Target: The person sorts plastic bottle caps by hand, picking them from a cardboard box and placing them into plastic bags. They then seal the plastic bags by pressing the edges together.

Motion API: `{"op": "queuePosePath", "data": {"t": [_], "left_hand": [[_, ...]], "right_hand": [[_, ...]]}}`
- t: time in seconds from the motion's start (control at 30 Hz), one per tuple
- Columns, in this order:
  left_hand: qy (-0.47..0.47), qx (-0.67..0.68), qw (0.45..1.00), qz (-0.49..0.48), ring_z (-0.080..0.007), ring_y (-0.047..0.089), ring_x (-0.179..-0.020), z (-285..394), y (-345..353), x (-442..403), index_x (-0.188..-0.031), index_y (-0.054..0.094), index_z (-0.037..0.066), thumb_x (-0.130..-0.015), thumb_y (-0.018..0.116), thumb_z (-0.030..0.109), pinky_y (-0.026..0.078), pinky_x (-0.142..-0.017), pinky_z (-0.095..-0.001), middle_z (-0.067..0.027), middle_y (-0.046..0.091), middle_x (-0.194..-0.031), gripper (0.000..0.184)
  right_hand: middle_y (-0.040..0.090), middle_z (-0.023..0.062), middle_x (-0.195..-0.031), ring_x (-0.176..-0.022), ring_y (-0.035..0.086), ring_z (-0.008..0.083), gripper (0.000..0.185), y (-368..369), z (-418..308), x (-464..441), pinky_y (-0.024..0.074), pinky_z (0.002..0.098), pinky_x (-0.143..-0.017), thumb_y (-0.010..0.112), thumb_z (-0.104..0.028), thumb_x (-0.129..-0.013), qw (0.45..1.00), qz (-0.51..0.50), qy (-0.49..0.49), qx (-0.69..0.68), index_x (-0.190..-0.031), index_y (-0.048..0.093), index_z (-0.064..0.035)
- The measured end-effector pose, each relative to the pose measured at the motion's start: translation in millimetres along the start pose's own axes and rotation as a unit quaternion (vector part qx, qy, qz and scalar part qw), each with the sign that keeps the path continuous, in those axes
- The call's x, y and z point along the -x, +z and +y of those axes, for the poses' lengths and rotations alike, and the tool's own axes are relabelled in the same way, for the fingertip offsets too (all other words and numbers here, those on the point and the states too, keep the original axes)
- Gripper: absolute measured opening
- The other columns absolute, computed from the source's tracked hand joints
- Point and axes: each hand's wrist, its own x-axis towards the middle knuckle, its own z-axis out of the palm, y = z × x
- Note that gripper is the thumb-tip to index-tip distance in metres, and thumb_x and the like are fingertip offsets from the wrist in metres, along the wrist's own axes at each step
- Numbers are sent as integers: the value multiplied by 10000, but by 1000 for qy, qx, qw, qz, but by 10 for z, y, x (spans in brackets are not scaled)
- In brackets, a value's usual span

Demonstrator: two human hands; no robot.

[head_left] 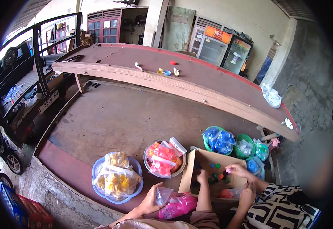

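Note:
Near the front edge, my left hand (150,200) is closed around a clear plastic bag (163,195) that hangs partly open. Beneath it lies a bright pink plastic pack (178,207). My right hand (203,177) reaches into a cardboard box (186,171), its fingers curled and partly hidden; what they hold is too small to make out. Loose green, dark and red bottle caps (215,178) lie on the box floor beside it. From the right, a co-worker's hand (236,170) pinches a small pink thing over the box, and their other hand (247,195) is by a bag of orange-red caps (227,193).
A blue basket (96,172) holds bags of yellow caps; a bowl (146,148) holds bags of pink-red ones. Green baskets (238,142) with bagged caps stand behind the box. A raised wooden shelf (166,81) crosses the back of the table. The co-worker (284,206) sits close at right.

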Motion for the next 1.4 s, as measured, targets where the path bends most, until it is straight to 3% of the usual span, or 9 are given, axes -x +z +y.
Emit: {"op": "queuePosePath", "data": {"t": [0.1, 0.3, 0.43, 0.53, 0.63, 0.77, 0.97, 1.1, 1.4], "left_hand": [[-3, 1, 1000, 9, -255, 473, -1063, -12, -31, 28, -1297, 238, 9, -665, 761, 189, 382, -919, -348, -173, 448, -1119, 840], [-38, 9, 999, 9, -248, 485, -1041, 87, -10, 29, -1297, 230, 16, -665, 759, 185, 391, -911, -348, -162, 462, -1101, 841], [-5, -2, 1000, 1, -255, 486, -1051, 70, 30, -3, -1293, 226, 6, -663, 758, 183, 391, -914, -353, -173, 463, -1108, 843], [-10, 47, 999, -10, -293, 470, -1084, 68, 41, -13, -1285, 245, -10, -650, 751, 176, 384, -928, -373, -201, 442, -1145, 832], [1, 56, 998, -6, -309, 468, -1090, 90, 44, -37, -1280, 260, -15, -644, 748, 171, 380, -934, -379, -207, 437, -1158, 824], [-14, 40, 999, -13, -316, 471, -1082, 84, 58, 13, -1279, 261, -19, -647, 748, 186, 383, -929, -380, -205, 436, -1158, 824], [-7, 10, 1000, -18, -271, 482, -1067, 81, 13, -16, -1290, 236, 0, -664, 764, 199, 386, -922, -356, -187, 450, -1129, 843], [-5, 0, 1000, -17, -277, 478, -1072, 76, -3, -17, -1292, 230, 2, -667, 761, 203, 383, -925, -361, -190, 446, -1135, 845], [-34, 44, 998, -6, -323, 443, -1115, 12, 9, -28, -1282, 256, -23, -649, 743, 194, 364, -944, -385, -211, 412, -1185, 828]], "right_hand": [[571, 51, -955, -852, 568, 148, 324, -320, -347, 89, 499, 262, -710, 618, -10, -769, 854, 55, 20, -517, -1084, 541, -30], [529, 70, -1049, -928, 545, 144, 370, -1137, -1268, 628, 470, 258, -786, 591, 11, -795, 733, 26, -59, -677, -1144, 482, -45], [590, 56, -921, -830, 599, 144, 265, -1123, -1657, 1247, 514, 264, -709, 651, 32, -725, 778, -91, -167, -599, -962, 553, -34], [632, 76, -891, -789, 620, 134, 206, -1126, -1969, 1641, 504, 260, -693, 709, -17, -700, 879, -224, -316, -279, -896, 644, -11], [641, 59, -942, -846, 614, 149, 235, -1155, -2049, 1722, 494, 279, -740, 693, -86, -735, 855, -261, -393, -214, -957, 640, -30], [639, 84, -924, -796, 616, 125, 215, -930, -1616, 1241, 508, 269, -702, 659, -90, -779, 873, -206, -218, -384, -984, 612, -44], [637, 132, -783, -725, 623, 225, 243, -474, -621, 185, 503, 312, -663, 676, -74, -674, 986, 63, -157, -14, -899, 614, -8], [582, 195, -993, -963, 553, 368, 213, -66, -320, -59, 463, 446, -818, 575, -139, -730, 988, -3, 18, 155, -925, 621, -68], [614, 199, -940, -912, 585, 365, 225, 119, -64, -119, 481, 472, -768, 541, -228, -765, 984, -50, 42, 168, -932, 616, -97]]}}
